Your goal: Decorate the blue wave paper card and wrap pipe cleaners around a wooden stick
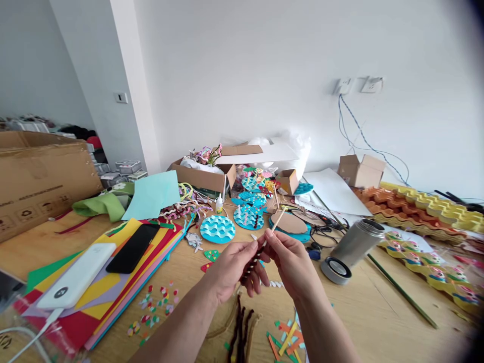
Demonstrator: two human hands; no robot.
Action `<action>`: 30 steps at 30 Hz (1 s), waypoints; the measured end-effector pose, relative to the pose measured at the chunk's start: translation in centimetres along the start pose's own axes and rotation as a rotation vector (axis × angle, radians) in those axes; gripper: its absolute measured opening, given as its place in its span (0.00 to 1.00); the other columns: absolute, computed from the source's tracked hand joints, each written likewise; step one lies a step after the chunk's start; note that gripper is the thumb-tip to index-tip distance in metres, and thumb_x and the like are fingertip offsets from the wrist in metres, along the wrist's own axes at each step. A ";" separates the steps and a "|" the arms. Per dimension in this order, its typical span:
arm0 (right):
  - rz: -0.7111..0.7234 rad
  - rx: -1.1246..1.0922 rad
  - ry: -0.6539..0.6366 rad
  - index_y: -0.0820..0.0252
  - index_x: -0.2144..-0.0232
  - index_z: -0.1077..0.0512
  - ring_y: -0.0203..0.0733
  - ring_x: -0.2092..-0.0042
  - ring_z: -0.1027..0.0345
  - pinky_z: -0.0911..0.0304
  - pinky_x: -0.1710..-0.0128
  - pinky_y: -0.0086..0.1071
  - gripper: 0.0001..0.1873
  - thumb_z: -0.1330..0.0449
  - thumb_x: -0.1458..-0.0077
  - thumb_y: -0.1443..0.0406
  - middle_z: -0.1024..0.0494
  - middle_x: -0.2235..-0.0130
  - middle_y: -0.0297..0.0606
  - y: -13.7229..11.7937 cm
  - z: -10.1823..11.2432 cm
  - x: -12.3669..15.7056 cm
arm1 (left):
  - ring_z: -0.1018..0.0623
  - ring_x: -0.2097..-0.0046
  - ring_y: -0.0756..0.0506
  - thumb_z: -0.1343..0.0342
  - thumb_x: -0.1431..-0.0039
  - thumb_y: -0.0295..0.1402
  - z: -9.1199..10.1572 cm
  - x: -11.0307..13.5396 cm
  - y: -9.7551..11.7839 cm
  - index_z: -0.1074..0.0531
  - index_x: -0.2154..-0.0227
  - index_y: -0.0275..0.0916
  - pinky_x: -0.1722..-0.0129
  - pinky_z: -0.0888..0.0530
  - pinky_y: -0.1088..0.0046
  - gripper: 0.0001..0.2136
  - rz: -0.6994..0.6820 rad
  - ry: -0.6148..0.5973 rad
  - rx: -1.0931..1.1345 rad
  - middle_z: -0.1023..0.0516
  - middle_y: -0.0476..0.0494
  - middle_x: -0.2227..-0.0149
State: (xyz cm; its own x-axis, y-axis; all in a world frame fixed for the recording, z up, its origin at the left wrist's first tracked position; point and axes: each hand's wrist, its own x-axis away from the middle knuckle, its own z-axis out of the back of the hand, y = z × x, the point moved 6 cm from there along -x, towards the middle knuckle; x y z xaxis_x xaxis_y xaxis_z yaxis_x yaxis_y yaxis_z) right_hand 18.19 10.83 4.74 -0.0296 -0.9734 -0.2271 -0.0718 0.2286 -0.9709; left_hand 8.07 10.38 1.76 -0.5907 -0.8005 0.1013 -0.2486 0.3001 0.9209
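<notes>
Above the middle of the table, my right hand (291, 259) pinches a thin pale wooden stick (279, 220) that points up and away. A dark brown pipe cleaner (250, 267) is wound in a spiral around the stick's lower part, with pale wood showing between the turns. My left hand (232, 264) is closed around that wound part, thumb on top, and the two hands touch or nearly touch. More dark brown pipe cleaners (240, 333) lie on the table below my hands. Beyond them is a blue paper disc with wavy strips (217, 229).
Coloured paper sheets (124, 297) bear a black phone (133, 248) and a white power bank (77, 275) at left. To the right stand a steel flask (357, 244) and its lid (336, 270), near egg cartons (427, 262). Paper scraps (287, 340) lie in front.
</notes>
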 end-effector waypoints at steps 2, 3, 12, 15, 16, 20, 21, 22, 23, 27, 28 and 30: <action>-0.056 -0.066 -0.029 0.63 0.77 0.28 0.31 0.80 0.45 0.48 0.79 0.27 0.20 0.40 0.49 0.50 0.33 0.81 0.31 0.3 -0.3 0.0 | 0.39 0.89 0.55 0.55 0.43 0.53 -0.2 0.1 -0.2 0.31 0.68 0.35 0.91 0.46 0.82 0.23 0.007 0.001 -0.080 0.30 0.51 0.86; -0.083 -0.090 -0.045 0.62 0.77 0.28 0.30 0.80 0.45 0.48 0.79 0.27 0.20 0.40 0.49 0.50 0.33 0.80 0.30 0.4 -0.4 0.0 | 0.43 0.90 0.56 0.56 0.43 0.53 -0.2 0.1 -0.2 0.31 0.69 0.35 0.91 0.49 0.82 0.23 -0.007 0.013 -0.119 0.34 0.54 0.89; -0.027 -0.015 0.016 0.61 0.77 0.25 0.33 0.76 0.43 0.46 0.75 0.27 0.16 0.37 0.52 0.53 0.31 0.79 0.31 -0.1 1.1 -0.1 | 0.52 0.90 0.58 0.54 0.41 0.50 -1.0 0.2 -0.2 0.41 0.79 0.39 0.88 0.54 0.80 0.20 -0.124 0.011 -0.139 0.47 0.61 0.92; -0.016 -0.035 0.053 0.60 0.79 0.25 0.32 0.77 0.44 0.48 0.76 0.27 0.15 0.36 0.53 0.54 0.31 0.79 0.31 -0.2 1.4 0.0 | 0.52 0.90 0.58 0.54 0.41 0.49 -1.5 0.3 -0.2 0.42 0.79 0.39 0.88 0.54 0.80 0.19 -0.111 -0.022 -0.119 0.48 0.61 0.92; -0.016 -0.039 0.065 0.61 0.79 0.25 0.32 0.77 0.45 0.48 0.76 0.28 0.15 0.36 0.53 0.55 0.31 0.79 0.31 -0.2 1.4 0.0 | 0.52 0.90 0.58 0.54 0.40 0.49 -1.6 0.3 -0.3 0.42 0.79 0.39 0.88 0.54 0.80 0.19 -0.109 -0.026 -0.110 0.48 0.61 0.92; -0.032 -0.037 0.091 0.61 0.79 0.25 0.32 0.77 0.46 0.50 0.77 0.28 0.14 0.36 0.53 0.56 0.32 0.80 0.31 -0.4 1.6 0.0 | 0.52 0.90 0.58 0.55 0.40 0.48 -1.7 0.3 -0.4 0.42 0.78 0.40 0.88 0.54 0.80 0.19 -0.104 -0.009 -0.102 0.48 0.61 0.92; -0.036 -0.035 0.096 0.61 0.79 0.25 0.32 0.77 0.46 0.50 0.77 0.28 0.14 0.36 0.53 0.56 0.32 0.80 0.31 -0.4 1.6 0.0 | 0.51 0.90 0.58 0.54 0.40 0.49 -1.7 0.3 -0.5 0.42 0.78 0.40 0.88 0.54 0.80 0.19 -0.102 -0.001 -0.111 0.48 0.61 0.91; -0.041 -0.033 0.100 0.61 0.79 0.25 0.32 0.77 0.46 0.50 0.76 0.28 0.14 0.36 0.53 0.56 0.32 0.80 0.31 -0.4 1.7 0.0 | 0.51 0.90 0.58 0.54 0.41 0.49 -1.7 0.4 -0.5 0.42 0.78 0.40 0.88 0.54 0.80 0.19 -0.101 0.006 -0.124 0.48 0.61 0.91; -0.045 -0.031 0.101 0.61 0.80 0.25 0.32 0.77 0.46 0.50 0.76 0.28 0.14 0.36 0.53 0.56 0.32 0.81 0.31 -0.4 1.8 0.0 | 0.51 0.89 0.57 0.54 0.41 0.50 -1.6 0.4 -0.5 0.42 0.78 0.40 0.88 0.54 0.79 0.19 -0.102 0.010 -0.140 0.48 0.61 0.91; -0.035 -0.007 0.100 0.61 0.80 0.25 0.32 0.77 0.46 0.50 0.76 0.28 0.15 0.36 0.53 0.56 0.33 0.81 0.30 -0.5 1.8 0.2 | 0.50 0.89 0.57 0.55 0.40 0.50 -1.7 0.4 -0.2 0.41 0.78 0.40 0.88 0.52 0.78 0.19 -0.129 -0.009 -0.206 0.47 0.60 0.90; -0.033 0.004 0.101 0.61 0.80 0.25 0.32 0.77 0.46 0.50 0.76 0.29 0.15 0.36 0.53 0.55 0.33 0.81 0.30 -0.5 1.8 0.2 | 0.49 0.89 0.56 0.56 0.40 0.49 -1.7 0.5 -0.1 0.41 0.78 0.40 0.87 0.52 0.78 0.19 -0.138 -0.015 -0.220 0.47 0.60 0.90; -0.033 0.030 0.103 0.60 0.79 0.25 0.33 0.77 0.45 0.50 0.76 0.29 0.14 0.37 0.52 0.55 0.32 0.80 0.31 -0.5 1.9 0.1 | 0.49 0.89 0.56 0.56 0.39 0.49 -1.8 0.6 0.1 0.41 0.78 0.40 0.87 0.51 0.77 0.19 -0.151 -0.017 -0.240 0.47 0.60 0.90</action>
State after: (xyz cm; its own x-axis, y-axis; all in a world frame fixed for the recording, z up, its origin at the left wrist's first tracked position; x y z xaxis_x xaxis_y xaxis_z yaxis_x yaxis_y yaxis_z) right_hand 20.15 10.65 5.03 -0.1298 -0.9737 -0.1874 -0.0448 0.1946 -0.9799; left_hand 9.05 8.98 2.59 -0.5744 -0.8172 -0.0481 -0.1471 0.0452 0.9881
